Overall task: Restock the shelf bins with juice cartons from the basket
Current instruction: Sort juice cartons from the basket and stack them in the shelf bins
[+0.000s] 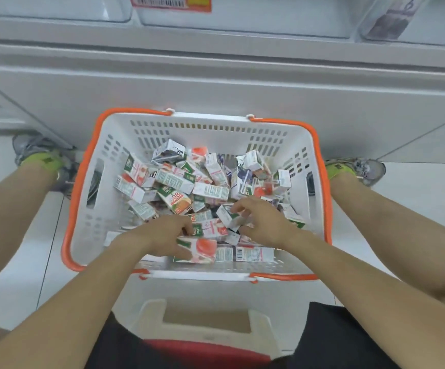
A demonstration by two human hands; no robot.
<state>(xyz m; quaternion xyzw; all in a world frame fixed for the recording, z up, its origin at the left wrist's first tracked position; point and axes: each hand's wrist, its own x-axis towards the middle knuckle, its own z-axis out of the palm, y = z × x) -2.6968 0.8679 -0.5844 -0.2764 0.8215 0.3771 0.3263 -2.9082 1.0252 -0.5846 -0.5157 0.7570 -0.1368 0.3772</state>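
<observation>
**Both hands down among the juice cartons in the basket**

I see a loose heap of small juice cartons (179,182) filling the bottom of a white basket (101,230) with orange handles (83,166). The cartons lie every way up, mostly white with red, green or purple printing.

My left hand (163,235) is low at the near side of the pile, its fingers curled around a carton with a red fruit picture (202,250), thumb underneath and fingertips on top. My right hand (264,222) sits just beside it, pinching a white carton (228,215) between thumb and fingers, tilted above the heap. The two hands are close but apart.

The basket stands on a pale tiled floor (30,249), between my two feet in grey shoes with yellow-green socks. Just beyond it rises the white base of a shelf unit (216,83). At the top edge are clear shelf bins (242,25) and a red and white price label (171,2). Nearest me is a white stool with a red part (208,328), between dark shorts.
</observation>
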